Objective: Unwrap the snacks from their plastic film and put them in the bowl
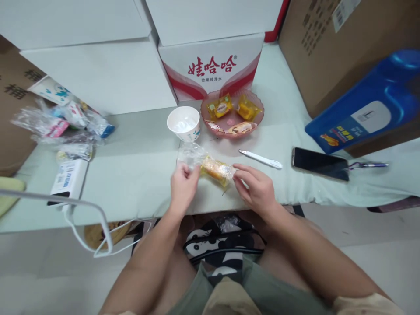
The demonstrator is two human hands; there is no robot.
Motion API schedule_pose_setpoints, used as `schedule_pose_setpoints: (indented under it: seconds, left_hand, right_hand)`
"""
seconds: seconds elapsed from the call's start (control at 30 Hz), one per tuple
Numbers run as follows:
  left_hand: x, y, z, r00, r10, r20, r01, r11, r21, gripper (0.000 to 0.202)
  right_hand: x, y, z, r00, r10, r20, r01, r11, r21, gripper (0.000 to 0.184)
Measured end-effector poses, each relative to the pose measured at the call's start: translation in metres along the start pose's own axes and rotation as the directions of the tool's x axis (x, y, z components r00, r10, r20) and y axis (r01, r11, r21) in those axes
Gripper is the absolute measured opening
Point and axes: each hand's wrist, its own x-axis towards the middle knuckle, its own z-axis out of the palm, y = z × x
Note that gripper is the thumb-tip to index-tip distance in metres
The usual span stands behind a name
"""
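Between my two hands is a small snack cake in a yellow and clear wrapper point(216, 169), just above the table's front part. My left hand point(183, 188) is closed in a pinch on a crumpled clear plastic bag point(193, 154), right beside the cake's left end. With curled fingers, my right hand point(256, 187) pinches the wrapper's right end. Behind the left hand stands a white paper cup point(184, 130) with clear plastic inside. A pink glass bowl point(230, 132) holds several wrapped snacks. Past my right hand lies a white pen-like cutter point(261, 159).
A phone point(320, 164) and a large blue bottle point(364, 103) are on the right. At left sit a pile of plastic packets point(70, 120) and a white power bank point(69, 180) with a cable. White cartons point(213, 65) and a brown box point(315, 52) line the back.
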Motion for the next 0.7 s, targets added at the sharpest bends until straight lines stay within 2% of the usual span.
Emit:
schedule_pose_setpoints:
  seconds: [0.03, 0.1, 0.17, 0.2, 0.27, 0.33, 0.37, 0.4, 0.43, 0.5, 0.53, 0.6, 0.63, 0.67, 0.7]
  left_hand:
    - [-0.002, 0.001, 0.000, 0.991, -0.016, 0.133, 0.013, 1.000, 0.018, 0.042]
    - [-0.004, 0.003, 0.000, 0.916, -0.093, 0.390, 0.083, 0.996, 0.044, 0.047]
    - [-0.003, 0.005, 0.001, 0.827, -0.186, 0.531, 0.193, 0.980, 0.044, 0.049]
    - [-0.002, 0.005, 0.002, 0.804, -0.220, 0.553, 0.238, 0.970, 0.040, 0.049]
    - [-0.001, 0.004, 0.004, 0.809, -0.238, 0.537, 0.260, 0.965, 0.036, 0.048]
    - [0.000, 0.002, 0.006, 0.847, -0.178, 0.501, 0.184, 0.982, 0.038, 0.041]
    - [0.000, 0.001, 0.006, 0.861, -0.133, 0.490, 0.131, 0.991, 0.039, 0.037]
    - [0.000, 0.000, 0.007, 0.871, -0.091, 0.483, 0.084, 0.996, 0.037, 0.033]
    - [0.000, -0.001, 0.007, 0.875, -0.057, 0.481, 0.047, 0.998, 0.032, 0.030]
    - [0.000, -0.002, 0.006, 0.881, -0.020, 0.473, 0.005, 0.999, 0.033, 0.028]
    - [0.001, -0.002, 0.005, 0.888, -0.006, 0.460, -0.015, 0.999, 0.040, 0.029]
    - [0.003, -0.003, 0.004, 0.910, 0.028, 0.413, -0.053, 0.997, 0.048, 0.031]
    - [0.004, -0.003, 0.003, 0.922, 0.040, 0.386, -0.059, 0.997, 0.039, 0.031]
    - [0.005, -0.004, 0.003, 0.933, 0.042, 0.358, -0.051, 0.999, 0.016, 0.032]
    - [0.005, -0.003, 0.003, 0.941, 0.033, 0.338, -0.026, 0.999, -0.026, 0.031]
  right_hand:
    - [0.001, 0.000, -0.002, 0.999, -0.035, -0.003, 0.035, 0.999, 0.003, 0.015]
    - [0.004, -0.001, -0.003, 0.990, -0.138, 0.040, 0.137, 0.990, 0.047, 0.015]
    - [0.004, -0.005, 0.000, 0.954, -0.260, 0.152, 0.242, 0.962, 0.123, 0.014]
    - [0.003, -0.009, 0.003, 0.921, -0.320, 0.223, 0.287, 0.943, 0.170, 0.013]
    - [-0.001, -0.018, 0.011, 0.829, -0.419, 0.370, 0.341, 0.903, 0.260, 0.012]
    - [-0.006, -0.028, 0.019, 0.732, -0.485, 0.478, 0.357, 0.871, 0.337, 0.011]
    - [-0.008, -0.032, 0.022, 0.698, -0.508, 0.504, 0.357, 0.858, 0.369, 0.013]
    - [-0.010, -0.036, 0.023, 0.684, -0.523, 0.508, 0.354, 0.847, 0.395, 0.015]
    - [-0.011, -0.038, 0.023, 0.693, -0.528, 0.492, 0.347, 0.841, 0.414, 0.016]
    - [-0.010, -0.038, 0.019, 0.775, -0.485, 0.405, 0.310, 0.850, 0.425, 0.013]
    - [-0.008, -0.036, 0.017, 0.838, -0.419, 0.351, 0.266, 0.873, 0.407, 0.011]
    - [-0.003, -0.029, 0.013, 0.951, -0.181, 0.252, 0.091, 0.939, 0.330, 0.011]
    - [0.000, -0.024, 0.012, 0.975, -0.029, 0.219, -0.037, 0.957, 0.288, 0.012]
    - [0.002, -0.019, 0.012, 0.970, 0.125, 0.207, -0.176, 0.952, 0.252, 0.012]
    - [0.004, -0.015, 0.012, 0.940, 0.263, 0.215, -0.310, 0.924, 0.225, 0.012]
